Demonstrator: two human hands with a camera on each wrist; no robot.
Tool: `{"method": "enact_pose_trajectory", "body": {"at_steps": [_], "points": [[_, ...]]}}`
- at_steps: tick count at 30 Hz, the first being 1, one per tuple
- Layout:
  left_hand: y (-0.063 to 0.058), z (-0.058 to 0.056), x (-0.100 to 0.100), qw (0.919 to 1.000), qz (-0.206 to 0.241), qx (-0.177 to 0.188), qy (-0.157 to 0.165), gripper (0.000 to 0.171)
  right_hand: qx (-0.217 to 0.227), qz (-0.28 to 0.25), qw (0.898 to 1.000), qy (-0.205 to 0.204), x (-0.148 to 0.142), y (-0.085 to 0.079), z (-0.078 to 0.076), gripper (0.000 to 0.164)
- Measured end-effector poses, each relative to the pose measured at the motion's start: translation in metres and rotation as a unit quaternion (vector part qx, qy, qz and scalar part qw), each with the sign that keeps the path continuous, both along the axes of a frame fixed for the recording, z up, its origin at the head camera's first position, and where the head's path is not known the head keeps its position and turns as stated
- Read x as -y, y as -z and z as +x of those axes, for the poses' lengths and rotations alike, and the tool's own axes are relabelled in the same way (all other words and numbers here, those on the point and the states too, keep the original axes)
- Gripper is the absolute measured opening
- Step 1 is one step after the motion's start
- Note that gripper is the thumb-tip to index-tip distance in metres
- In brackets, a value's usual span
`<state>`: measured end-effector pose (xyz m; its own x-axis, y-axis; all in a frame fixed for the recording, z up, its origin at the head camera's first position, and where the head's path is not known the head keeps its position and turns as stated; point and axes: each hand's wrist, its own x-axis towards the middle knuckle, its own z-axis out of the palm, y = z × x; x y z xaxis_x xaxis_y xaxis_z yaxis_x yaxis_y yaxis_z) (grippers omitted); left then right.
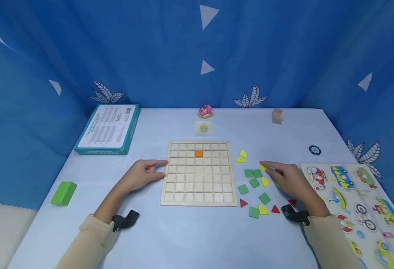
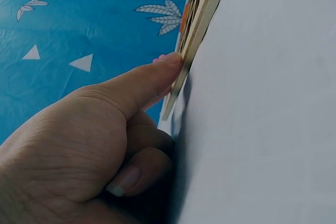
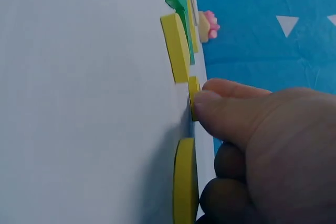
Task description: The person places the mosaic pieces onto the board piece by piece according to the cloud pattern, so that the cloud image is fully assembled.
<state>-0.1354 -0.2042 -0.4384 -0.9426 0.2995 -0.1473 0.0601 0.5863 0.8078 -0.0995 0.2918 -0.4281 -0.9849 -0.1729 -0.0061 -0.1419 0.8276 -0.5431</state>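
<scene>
A wooden grid board [image 1: 198, 202] lies at the middle of the table, one orange square tile [image 1: 199, 153] in its upper part. At the board's left edge my left hand [image 1: 143, 175] rests with thumb and index finger straight and spread, both touching the rim; the other fingers are curled under. Right of the board, my right hand [image 1: 289, 179] pinches a yellow quarter-circle tile [image 3: 193, 98] between thumb and index finger, close to the tabletop. Around it lie green square tiles [image 1: 265, 198], more yellow tiles [image 1: 263, 209] and red triangles [image 1: 275, 209].
A small printed grid card [image 1: 203, 128] and a pink figurine [image 1: 205, 111] are behind the board. A teal box [image 1: 107, 129] sits back left, a green block [image 1: 64, 193] at left. Back right are a wooden piece [image 1: 277, 116] and a dark disc [image 1: 315, 150]. A picture puzzle board [image 1: 351, 220] lies far right.
</scene>
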Motion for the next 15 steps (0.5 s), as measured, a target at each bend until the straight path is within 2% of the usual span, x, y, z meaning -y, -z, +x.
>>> {"method": "enact_pose_trajectory", "body": {"at_steps": [6,15], "points": [[0.0011,0.0012,0.0003,1.0,0.008,-0.003,0.001,0.044,-0.01,0.021,1.0,-0.003,0.0031,0.001,-0.0038,0.042],[0.0017,-0.0001,0.0011,0.9999,0.002,-0.007,0.009,0.044,-0.029,0.04,0.998,0.025,0.005,0.005,-0.0019,0.048]]}}
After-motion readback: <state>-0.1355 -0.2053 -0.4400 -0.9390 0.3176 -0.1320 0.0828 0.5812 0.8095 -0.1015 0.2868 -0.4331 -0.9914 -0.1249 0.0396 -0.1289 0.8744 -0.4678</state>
